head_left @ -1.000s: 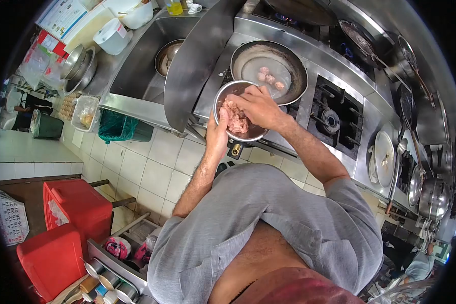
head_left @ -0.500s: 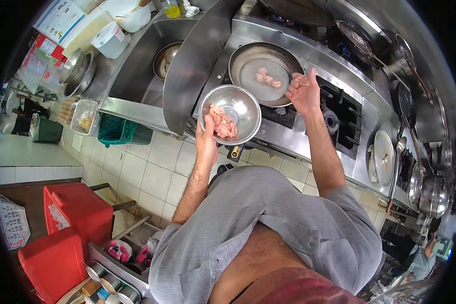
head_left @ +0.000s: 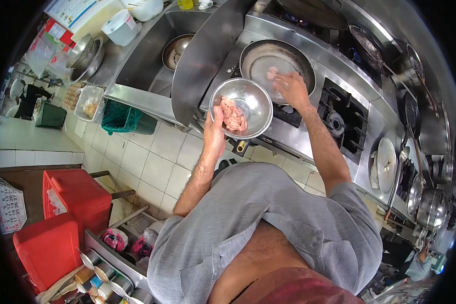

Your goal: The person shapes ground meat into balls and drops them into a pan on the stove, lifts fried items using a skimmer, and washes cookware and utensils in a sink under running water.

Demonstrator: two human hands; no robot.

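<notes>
My left hand (head_left: 215, 133) grips the rim of a steel mixing bowl (head_left: 258, 112), its thumb inside. A lump of raw minced meat (head_left: 233, 114) lies against the bowl's left side. Over the wide frying pan (head_left: 260, 57) on the stove, my right hand (head_left: 292, 90) reaches down with fingers bunched at the pan's surface. Beside those fingers a small piece of minced meat (head_left: 272, 73) shows on the pan. What sits under the fingertips is mostly hidden by the hand.
A bare burner (head_left: 335, 120) lies right of the pan. A curved metal splash guard (head_left: 187, 91) separates the stove from a sink (head_left: 142, 71) holding another pan (head_left: 171, 54). A plate (head_left: 385, 164) stands at the right, and a green-lined bin (head_left: 124, 119) is below the sink.
My right hand has come down from the pan's right edge into the pan, carrying a bit of meat. The view has shifted slightly; my left hand still holds the bowl.
</notes>
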